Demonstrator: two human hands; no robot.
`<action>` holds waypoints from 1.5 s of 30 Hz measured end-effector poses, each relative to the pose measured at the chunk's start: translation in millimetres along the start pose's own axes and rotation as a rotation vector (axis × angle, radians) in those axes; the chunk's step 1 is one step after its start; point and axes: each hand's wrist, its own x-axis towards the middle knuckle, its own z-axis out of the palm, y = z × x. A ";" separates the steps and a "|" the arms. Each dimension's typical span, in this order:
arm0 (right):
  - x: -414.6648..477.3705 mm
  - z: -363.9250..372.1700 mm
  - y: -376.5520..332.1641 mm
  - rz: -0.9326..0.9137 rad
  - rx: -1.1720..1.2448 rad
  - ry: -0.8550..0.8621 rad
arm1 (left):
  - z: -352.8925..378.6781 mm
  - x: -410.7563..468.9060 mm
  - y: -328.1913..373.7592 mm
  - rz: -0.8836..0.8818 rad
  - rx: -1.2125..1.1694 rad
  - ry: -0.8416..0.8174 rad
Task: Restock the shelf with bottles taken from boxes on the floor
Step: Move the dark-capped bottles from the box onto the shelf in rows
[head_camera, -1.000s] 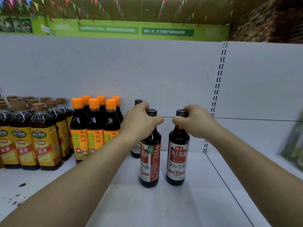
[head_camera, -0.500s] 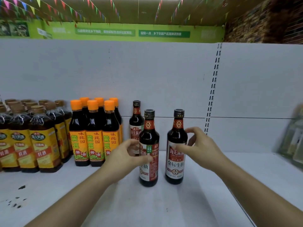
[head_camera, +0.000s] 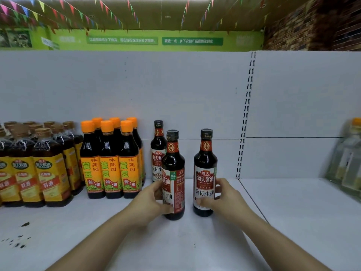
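Both hands low on the bottles: left hand (head_camera: 154,200) wraps the lower body of the front-left soy bottle (head_camera: 172,173), and right hand (head_camera: 224,198) grips the right soy bottle (head_camera: 205,169) the same way, thumb on the label. Both bottles stand upright on the white shelf (head_camera: 195,241), near each other but apart. A third matching bottle (head_camera: 158,149) sits just behind the left one, by the back panel. Looks like the facing/alignment step. The right label reads square to the front. The left one is turned and shows its side panel, so twist it on its base until it matches, then slide both back into line. Keep the bases flat, push from low down, and don't knock the rear bottle or the orange-capped bottles (head_camera: 109,159) to the left. Contents: all three are capped and dark right up the neck, so they read as full. The brown-capped yellow-label bottles (head_camera: 46,173) further left are dark too. The pale bottles (head_camera: 349,163) at far right are too blurred to tell. Floor boxes not in view.
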 end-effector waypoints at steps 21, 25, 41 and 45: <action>14.1 -1.5 15.4 -0.039 -0.010 -0.045 | 35.0 9.4 2.2 0.006 0.061 0.223; 17.3 -0.8 16.9 -0.027 0.000 -0.039 | 38.8 11.4 5.3 -0.017 0.101 0.260; 9.2 9.1 17.1 -0.069 -0.061 0.012 | 36.7 9.8 0.8 -0.047 0.231 0.249; 10.7 9.7 17.7 -0.079 -0.055 0.004 | 39.1 13.6 1.1 -0.052 0.277 0.258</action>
